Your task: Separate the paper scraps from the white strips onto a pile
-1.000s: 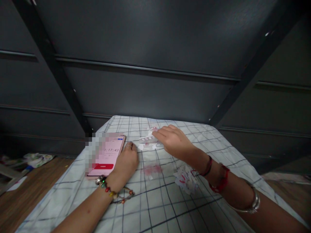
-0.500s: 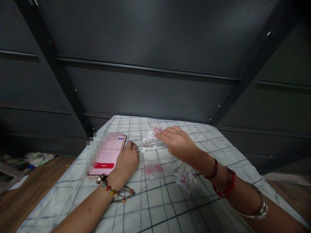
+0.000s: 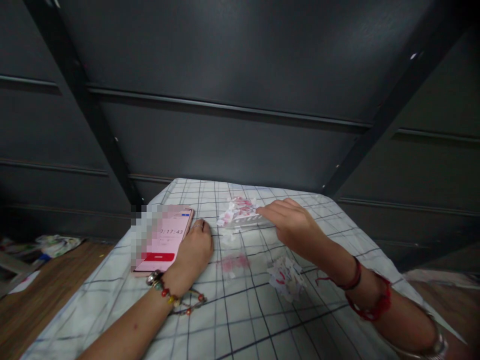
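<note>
My left hand (image 3: 195,250) rests palm down on the checked cloth, against the right edge of a pink phone (image 3: 165,240). Its fingers are curled in, and nothing shows in them. My right hand (image 3: 290,220) pinches the right end of a clear plastic strip (image 3: 249,220) with a row of holes, blurred by motion; the fingertips are partly hidden. Behind and beside the strip lies a heap of white and pink paper scraps (image 3: 238,206). Nearer me, below my right wrist, sits a second pile of paper scraps (image 3: 287,280).
A pinkish smear of small bits (image 3: 233,262) lies mid-cloth. The checked cloth (image 3: 240,320) covers the table. A dark panelled wall (image 3: 232,145) stands at its far edge. Cloth items (image 3: 62,245) lie on the wooden floor at left.
My right hand has moved right, and the clear plastic strip has shifted right with it, uncovering more of the scrap heap. My left hand stays beside the phone.
</note>
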Tool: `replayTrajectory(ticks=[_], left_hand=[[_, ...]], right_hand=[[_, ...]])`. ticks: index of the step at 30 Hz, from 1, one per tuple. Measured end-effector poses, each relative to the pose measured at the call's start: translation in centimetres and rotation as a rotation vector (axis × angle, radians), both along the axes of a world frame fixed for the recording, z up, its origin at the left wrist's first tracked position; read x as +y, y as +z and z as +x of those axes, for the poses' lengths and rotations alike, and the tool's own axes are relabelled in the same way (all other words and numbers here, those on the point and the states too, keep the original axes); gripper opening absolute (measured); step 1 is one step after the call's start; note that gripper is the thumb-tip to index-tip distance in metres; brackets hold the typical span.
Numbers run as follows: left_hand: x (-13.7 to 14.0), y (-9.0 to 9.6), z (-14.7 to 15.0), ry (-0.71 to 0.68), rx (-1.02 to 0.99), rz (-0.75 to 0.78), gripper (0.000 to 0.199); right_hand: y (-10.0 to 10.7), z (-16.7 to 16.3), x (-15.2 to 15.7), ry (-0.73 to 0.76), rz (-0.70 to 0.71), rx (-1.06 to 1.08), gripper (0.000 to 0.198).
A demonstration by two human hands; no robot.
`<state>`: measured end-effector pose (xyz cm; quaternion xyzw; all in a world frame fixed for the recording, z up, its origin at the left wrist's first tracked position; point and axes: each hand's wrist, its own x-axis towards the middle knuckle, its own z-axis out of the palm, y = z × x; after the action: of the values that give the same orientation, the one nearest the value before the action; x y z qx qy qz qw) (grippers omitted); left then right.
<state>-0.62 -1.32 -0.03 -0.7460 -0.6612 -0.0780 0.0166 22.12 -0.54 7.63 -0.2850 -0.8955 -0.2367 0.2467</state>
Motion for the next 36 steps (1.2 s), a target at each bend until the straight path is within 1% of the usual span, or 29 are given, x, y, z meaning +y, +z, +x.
replayTrajectory(ticks=[2,4,6,8,11,14,18,21,24,27,31,36], left_hand=[[0.0,0.1,0.0,0.002,0.006,0.000,0.031],[0.0,0.2,0.1,0.002,0.012,-0.002,0.031],[0.0,0.2,0.1,0.000,0.015,-0.004,0.031],[0.0,0.1,0.1,0.000,0.017,-0.002,0.032],[0.1,-0.1,0.1,-0.007,0.021,0.013,0.033],[0.1,-0.2,0.0,-0.018,0.027,0.020,0.033],[0.2,-0.3,0.0,-0.020,0.045,0.014,0.032],[0.1,-0.3,0.0,-0.013,0.057,0.019,0.033],[0.0,-0.3,0.1,-0.013,0.064,0.035,0.034],[0.0,-0.4,0.1,-0.019,0.072,0.049,0.033],[0.2,-0.4,0.0,-0.017,0.086,0.053,0.033],[0.2,-0.6,0.0,-0.018,0.099,0.050,0.033]], right_hand=[[-0.4,-0.3,0.2,0.020,-0.014,0.012,0.040],[-0.6,-0.1,0.2,0.026,-0.060,0.002,0.038],[-0.6,0.7,0.0,0.014,-0.115,-0.021,0.036],[-0.4,1.6,-0.3,-0.008,-0.138,-0.031,0.038],[-0.2,2.2,-0.4,-0.032,-0.112,0.007,0.042],[-0.4,1.5,-0.2,-0.007,-0.101,0.039,0.040],[-0.9,0.7,-0.1,0.025,-0.132,0.015,0.036],[-1.0,1.6,-0.2,-0.018,-0.155,-0.016,0.037],[-1.0,3.1,-0.5,-0.066,-0.131,-0.020,0.040],[-1.0,3.7,-0.5,-0.084,-0.093,-0.012,0.039],[-1.1,3.4,-0.2,-0.041,-0.074,0.032,0.036],[-1.2,3.6,0.3,0.013,-0.131,0.039,0.032]])
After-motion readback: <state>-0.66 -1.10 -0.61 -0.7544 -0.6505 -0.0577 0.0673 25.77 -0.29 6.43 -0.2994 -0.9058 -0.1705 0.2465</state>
